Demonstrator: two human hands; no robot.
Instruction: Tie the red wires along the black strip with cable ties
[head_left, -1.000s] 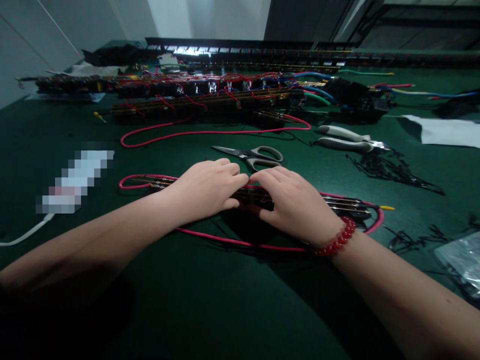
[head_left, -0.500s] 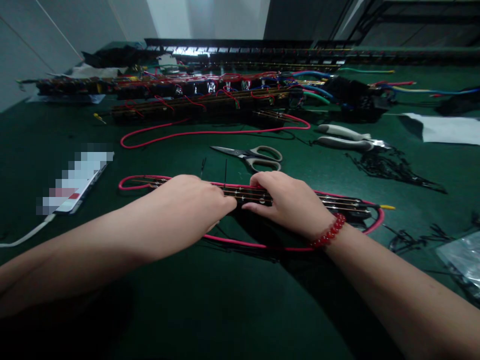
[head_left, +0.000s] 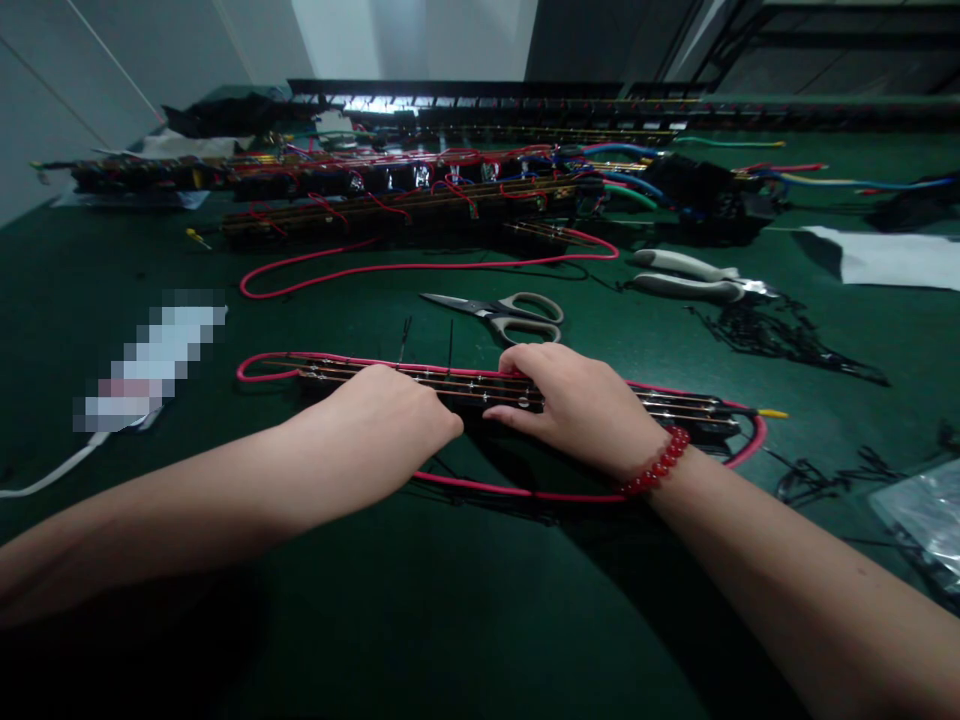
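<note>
Two hands sit on the wired strip. The right hand still clasps it, fingers over and thumb under. The left hand has drawn back, curled, its grip hidden, baring upright tie tails. Scissors lie just beyond.

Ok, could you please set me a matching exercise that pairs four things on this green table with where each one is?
Things:
1. scissors
2. pliers
3. red bead bracelet
4. white sheet

Places:
A. around the right wrist
B. at the far right edge of the picture
C. just beyond the right hand
D. to the right of the scissors, beside black offcuts

Pairs: 1-C, 2-D, 3-A, 4-B.
</note>
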